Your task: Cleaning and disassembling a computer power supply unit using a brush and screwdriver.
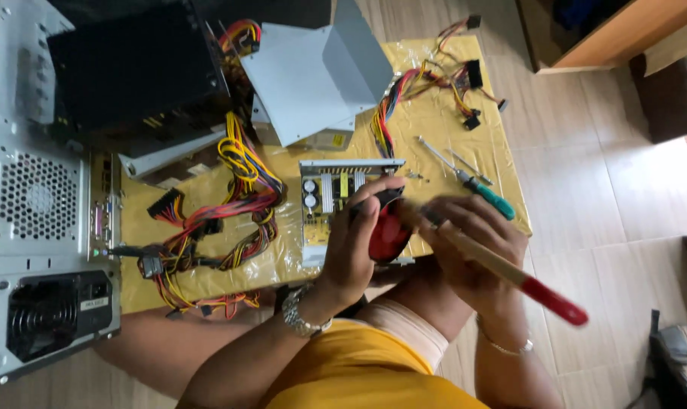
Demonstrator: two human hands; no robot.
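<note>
Left hand (355, 242) is wrapped around a small black-and-red fan (389, 227), fingers curled over its top edge. Right hand (472, 242) is closed on a brush (510, 273) with a wooden handle and red end; the bristle end sits against the fan, the handle angles out to the near right. Fan is held just above the near edge of an open power supply board (328, 201), partly blocking the view of it.

Around it:
- Tangled bundle of yellow, red and black cables (222, 204) left of the board, connectors loose at the ends.
- Grey metal cover (313, 72) tilted up on the far side, a second cable bundle (426, 83) to its right.
- Green-handled screwdriver (472, 182) lies right of the board, just beyond the right hand; a thinner tool lies beside it.
- Computer case (40, 197) on its side at far left, vent grille and rear fan showing; a black box (131, 68) rests on top of it.

Everything sits on a yellow plastic sheet (449, 136) spread on a pale tiled floor (601, 197). Wooden furniture (608, 34) at far right, a grey bag (680, 360) at the near right corner.
</note>
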